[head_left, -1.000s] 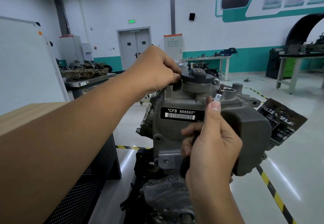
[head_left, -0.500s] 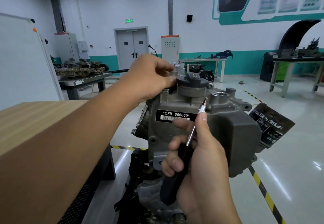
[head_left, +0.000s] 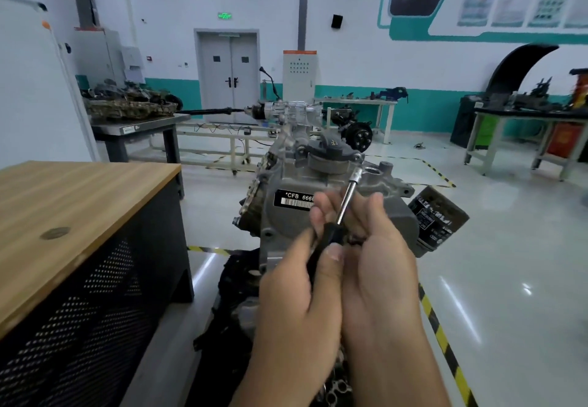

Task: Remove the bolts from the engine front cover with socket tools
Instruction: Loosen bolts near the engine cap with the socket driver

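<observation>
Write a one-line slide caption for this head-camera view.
Both hands, left hand and right hand, hold a socket driver against the engine front cover.

Your hands meet just in front of the engine.

Your left hand (head_left: pixel 299 298) and right hand (head_left: pixel 378 266) touch around the socket driver (head_left: pixel 342 212), whose tip reaches up to the engine front cover (head_left: pixel 286 212). The wooden bench (head_left: pixel 79 196) stands to your left; the oil filter (head_left: pixel 439 218) juts out right.

Grey engine front cover (head_left: pixel 286 215), black-handled silver socket driver (head_left: pixel 345 202), yellow-black striped floor tape (head_left: pixel 445 343).
</observation>
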The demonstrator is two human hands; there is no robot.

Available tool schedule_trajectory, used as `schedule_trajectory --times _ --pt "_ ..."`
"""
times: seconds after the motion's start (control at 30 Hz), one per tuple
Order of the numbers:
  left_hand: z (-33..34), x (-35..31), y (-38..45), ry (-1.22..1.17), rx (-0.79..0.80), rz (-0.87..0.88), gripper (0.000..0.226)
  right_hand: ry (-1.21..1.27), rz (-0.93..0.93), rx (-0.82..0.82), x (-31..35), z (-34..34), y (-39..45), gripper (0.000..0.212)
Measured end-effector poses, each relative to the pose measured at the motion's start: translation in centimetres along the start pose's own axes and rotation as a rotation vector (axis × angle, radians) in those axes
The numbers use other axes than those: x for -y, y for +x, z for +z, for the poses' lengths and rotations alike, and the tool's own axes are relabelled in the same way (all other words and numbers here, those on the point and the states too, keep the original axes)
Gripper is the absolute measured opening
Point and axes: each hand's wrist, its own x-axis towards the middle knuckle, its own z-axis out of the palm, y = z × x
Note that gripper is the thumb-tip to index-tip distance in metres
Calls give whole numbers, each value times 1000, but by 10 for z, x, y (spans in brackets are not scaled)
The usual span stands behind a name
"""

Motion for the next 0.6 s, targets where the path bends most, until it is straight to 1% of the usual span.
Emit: schedule_trajectory --times 0.03,0.1,0.13,0.17,0.2,0.27,0.3,0.37,0.4,0.43,0.5,0.53,0.6 --pt "2 -2 -1 -43 -50 0 22 52 -26 -16 7 -1 -1 38" --pt "9 -5 0 -105 -139 -62 30 147 -148 -82 23 -5 3 29" --pt "12 -5 2 -126 -145 -116 34 126 -204 -114 31 -9 7 26" --pt "16 -3 3 -143 -123 -169 37 48 -241 -131 38 -11 11 26" --pt "19 -3 6 -163 -93 -223 39 -74 -260 -124 45 -13 15 28" --pt "24 -9 16 -233 -57 -361 44 -396 -290 -73 56 -13 25 38" --pt "28 -15 21 -289 -45 -441 40 -585 -317 -46 59 -13 30 39" --pt "36 -25 33 -407 -40 -587 18 -909 -356 24 61 -10 43 43" --pt "39 -28 39 -468 -65 -660 17 -1018 -365 57 62 -10 49 46" --pt "41 -28 44 -526 -108 -721 23 -1102 -379 71 62 -9 54 45" --pt "43 -32 50 -608 -150 -775 31 -1265 -439 68 64 -7 62 32" --pt "44 -35 52 -638 -148 -800 32 -1337 -473 58 66 -5 64 25" --pt "47 -44 54 -716 -134 -881 31 -1442 -502 40 69 -2 67 24"
